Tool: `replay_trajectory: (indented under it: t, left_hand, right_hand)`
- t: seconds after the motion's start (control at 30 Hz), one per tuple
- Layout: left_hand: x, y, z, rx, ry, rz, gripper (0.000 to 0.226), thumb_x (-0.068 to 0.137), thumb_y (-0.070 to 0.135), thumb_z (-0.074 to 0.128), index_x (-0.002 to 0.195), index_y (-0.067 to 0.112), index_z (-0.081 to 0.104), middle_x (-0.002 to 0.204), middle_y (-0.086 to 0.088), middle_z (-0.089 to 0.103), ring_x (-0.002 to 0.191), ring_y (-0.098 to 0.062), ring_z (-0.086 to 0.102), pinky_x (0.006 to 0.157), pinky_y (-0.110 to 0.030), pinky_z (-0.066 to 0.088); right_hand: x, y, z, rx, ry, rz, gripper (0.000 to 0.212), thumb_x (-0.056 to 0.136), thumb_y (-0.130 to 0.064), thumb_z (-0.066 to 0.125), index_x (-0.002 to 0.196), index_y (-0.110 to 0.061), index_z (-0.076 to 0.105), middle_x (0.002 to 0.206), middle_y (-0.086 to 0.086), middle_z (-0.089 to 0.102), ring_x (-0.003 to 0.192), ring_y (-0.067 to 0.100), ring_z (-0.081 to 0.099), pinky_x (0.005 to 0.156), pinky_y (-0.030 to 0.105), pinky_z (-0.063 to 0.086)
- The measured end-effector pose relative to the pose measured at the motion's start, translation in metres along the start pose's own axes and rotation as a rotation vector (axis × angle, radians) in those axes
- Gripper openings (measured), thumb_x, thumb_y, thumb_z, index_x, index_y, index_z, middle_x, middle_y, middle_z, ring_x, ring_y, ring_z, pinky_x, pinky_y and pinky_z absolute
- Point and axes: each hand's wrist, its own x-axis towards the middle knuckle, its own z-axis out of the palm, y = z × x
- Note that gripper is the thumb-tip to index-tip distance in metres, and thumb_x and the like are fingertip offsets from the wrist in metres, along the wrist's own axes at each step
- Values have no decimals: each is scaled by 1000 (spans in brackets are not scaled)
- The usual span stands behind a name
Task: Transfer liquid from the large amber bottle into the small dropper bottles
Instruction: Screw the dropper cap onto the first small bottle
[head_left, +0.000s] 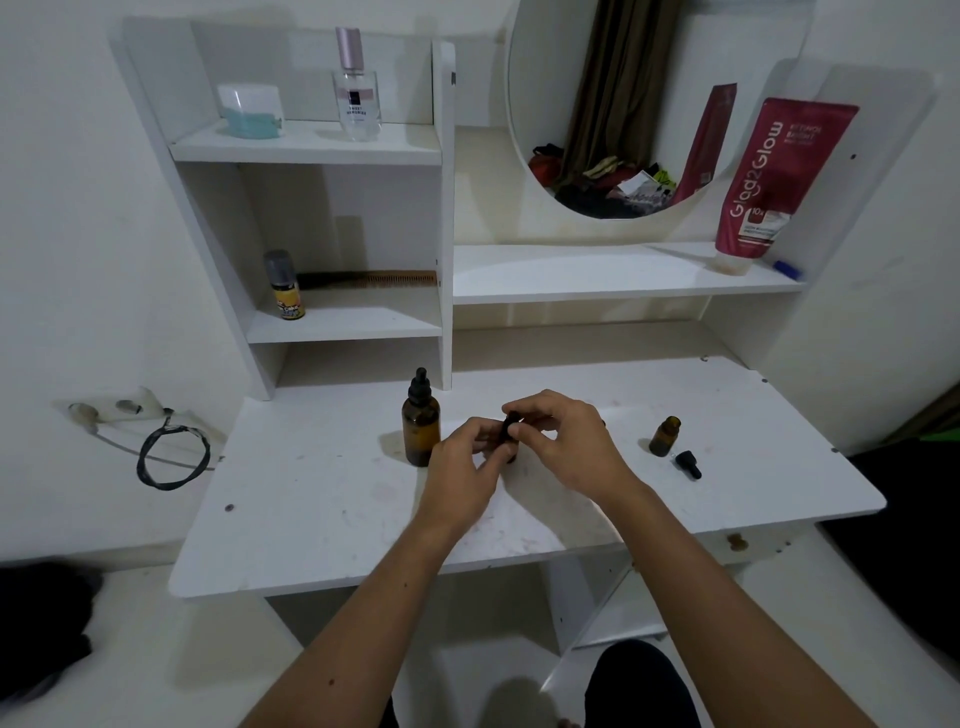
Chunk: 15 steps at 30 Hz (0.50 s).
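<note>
- My left hand and right hand pinch a small dropper bottle, mostly hiding it.
- Large amber bottle stands just left; an open small bottle and loose dropper cap lie right.

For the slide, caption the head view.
Both hands grip a small dropper bottle beside the capped large amber bottle.

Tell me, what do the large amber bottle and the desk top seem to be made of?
Large amber bottle: likely glass, glossy, translucent brown with light showing through; could be plastic. Its dropper cap looks like matte black rubber. Desk top: probably white laminated board, smooth, scuffed and stained.
</note>
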Motion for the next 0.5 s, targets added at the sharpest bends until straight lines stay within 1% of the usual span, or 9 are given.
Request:
replay_trajectory:
  t: [0.13, 0.27, 0.37, 0.5]
  left_hand:
    - [0, 0, 0, 2, 4, 3, 22, 97, 25, 71, 118, 21, 68, 103, 20, 70, 100, 15, 62, 84, -2, 47]
    - [0, 0, 0, -10, 19, 12, 21, 96, 23, 72, 117, 18, 69, 102, 15, 74, 100, 5, 67, 88, -8, 51]
    - [0, 0, 0, -8, 23, 20, 20, 96, 21, 72, 116, 19, 69, 100, 15, 75, 99, 2, 69, 89, -14, 55]
    - [-1, 0, 0, -4, 13, 34, 19, 97, 20, 71, 116, 20, 69, 101, 16, 74, 101, 4, 68, 91, -15, 54]
  right_hand:
    - [-1, 2, 3, 43, 47, 42, 18, 92, -12, 80, 110, -17, 80, 102, -9, 78, 93, 0, 72, 85, 7, 52]
    - [-3, 2, 8, 71, 88, 69, 14, 91, -13, 82, 104, -15, 80, 99, -9, 78, 90, 0, 73, 83, 8, 53]
    - [-4, 1, 12, 69, 121, 89, 14, 90, -16, 83, 104, -17, 81, 98, -11, 78, 90, -2, 73, 83, 7, 53]
    - [-7, -1, 15, 60, 151, 104, 16, 90, -18, 83, 106, -18, 81, 98, -14, 77, 90, -5, 72, 82, 5, 52]
